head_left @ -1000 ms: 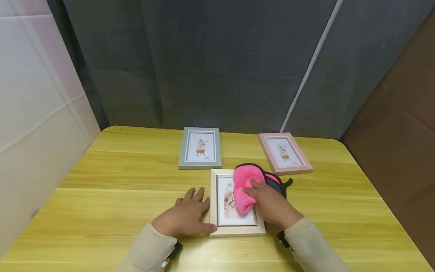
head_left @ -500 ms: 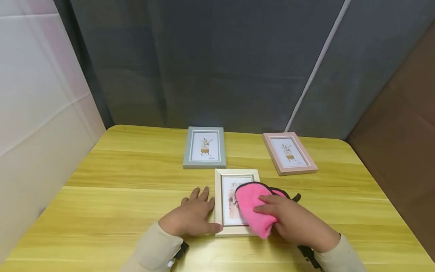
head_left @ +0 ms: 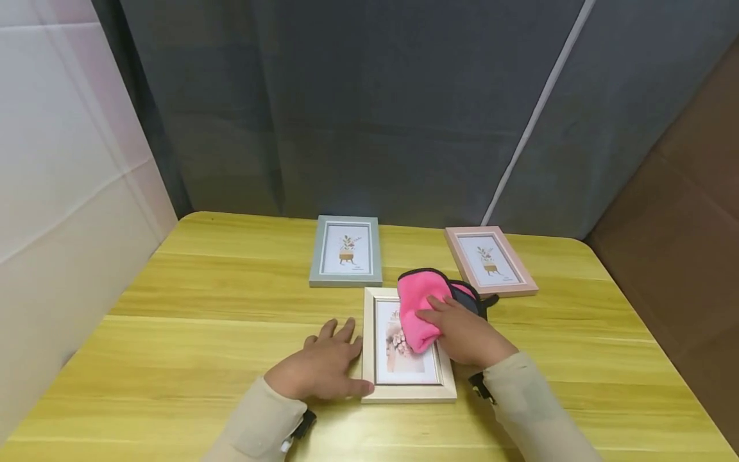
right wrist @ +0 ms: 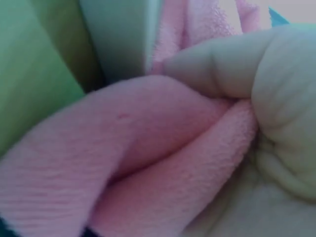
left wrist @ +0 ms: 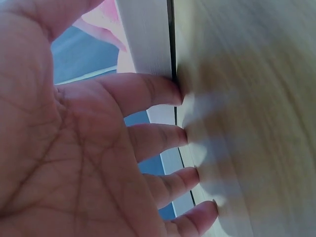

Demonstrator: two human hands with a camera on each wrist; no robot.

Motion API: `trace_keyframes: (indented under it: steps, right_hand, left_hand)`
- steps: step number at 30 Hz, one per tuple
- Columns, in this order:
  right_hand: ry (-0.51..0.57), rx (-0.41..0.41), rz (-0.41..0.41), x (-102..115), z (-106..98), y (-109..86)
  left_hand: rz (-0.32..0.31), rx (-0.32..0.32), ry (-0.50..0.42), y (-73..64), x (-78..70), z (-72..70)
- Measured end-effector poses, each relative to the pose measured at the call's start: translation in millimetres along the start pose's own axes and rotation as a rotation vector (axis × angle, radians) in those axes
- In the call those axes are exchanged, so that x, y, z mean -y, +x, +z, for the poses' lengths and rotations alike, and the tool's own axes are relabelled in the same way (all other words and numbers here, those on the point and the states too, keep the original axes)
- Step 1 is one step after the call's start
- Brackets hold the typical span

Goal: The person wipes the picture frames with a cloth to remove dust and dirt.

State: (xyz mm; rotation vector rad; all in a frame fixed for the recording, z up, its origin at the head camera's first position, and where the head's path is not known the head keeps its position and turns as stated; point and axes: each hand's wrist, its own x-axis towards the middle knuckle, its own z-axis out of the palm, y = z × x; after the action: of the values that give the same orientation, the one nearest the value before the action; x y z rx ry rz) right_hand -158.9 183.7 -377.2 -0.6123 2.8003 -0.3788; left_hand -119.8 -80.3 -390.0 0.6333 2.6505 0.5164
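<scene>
A cream picture frame point(head_left: 407, 393) with a floral print lies flat on the wooden table near the front. My left hand point(head_left: 323, 367) is spread beside its left edge, the thumb on the frame's lower left corner. In the left wrist view the other fingertips touch the tabletop along the frame's side point(left wrist: 145, 42). With my right hand point(head_left: 464, 333) I grip a folded pink cleaning cloth point(head_left: 420, 298) with black trim, which covers the frame's upper right part. Up close in the right wrist view, the cloth point(right wrist: 74, 158) is bunched between thumb and palm.
Behind the cream frame lie a grey-blue picture frame point(head_left: 316, 274) on the left and a pink picture frame point(head_left: 505, 290) on the right. A dark curtain point(head_left: 369, 115) stands at the back, with a white panel point(head_left: 69, 154) left and a brown one point(head_left: 681, 173) right.
My right hand swept the cloth down toward the frame's lower right half a second ago, and now it is back up at the upper right. The left hand has stayed put.
</scene>
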Motion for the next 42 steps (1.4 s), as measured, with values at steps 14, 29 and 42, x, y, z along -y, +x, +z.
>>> trace_keyframes:
  steps: [14, 29, 42]
  right_hand:
    - [-0.056, 0.039, -0.202, 25.7, 1.0, -74.7]
    - [0.022, -0.014, 0.01, 14.3, 1.0, 1.8]
    - [-0.02, 0.048, -0.189, 29.8, 6.3, -71.9]
  left_hand:
    - [-0.013, -0.005, -0.019, 2.1, -0.3, 1.5]
    - [-0.014, 0.003, -0.019, -3.4, 0.4, -1.6]
    - [-0.025, -0.003, -0.034, -4.4, -1.9, -2.4]
